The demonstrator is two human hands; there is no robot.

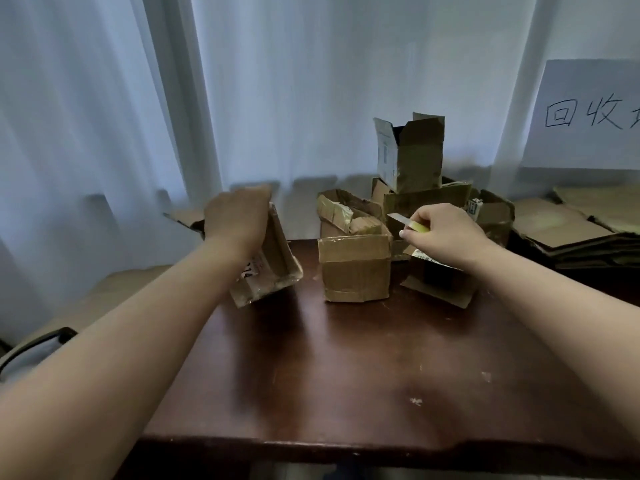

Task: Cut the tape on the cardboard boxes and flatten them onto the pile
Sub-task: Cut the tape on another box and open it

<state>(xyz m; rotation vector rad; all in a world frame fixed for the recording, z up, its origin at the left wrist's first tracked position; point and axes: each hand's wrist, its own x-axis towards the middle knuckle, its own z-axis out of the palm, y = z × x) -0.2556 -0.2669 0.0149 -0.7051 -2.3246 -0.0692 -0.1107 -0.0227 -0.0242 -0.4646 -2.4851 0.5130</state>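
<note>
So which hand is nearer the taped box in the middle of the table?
Right. The right hand, holding the knife, hovers just past the taped box's upper right corner; the left hand grips a tilted box farther left.

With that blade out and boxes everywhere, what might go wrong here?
1. The right hand holds a yellow knife with its blade bared and pointing toward the left hand; a slip might cut it.
2. The left hand tips a box near the table edge; it may drop.
3. The open box atop the stack may topple if bumped.
</note>
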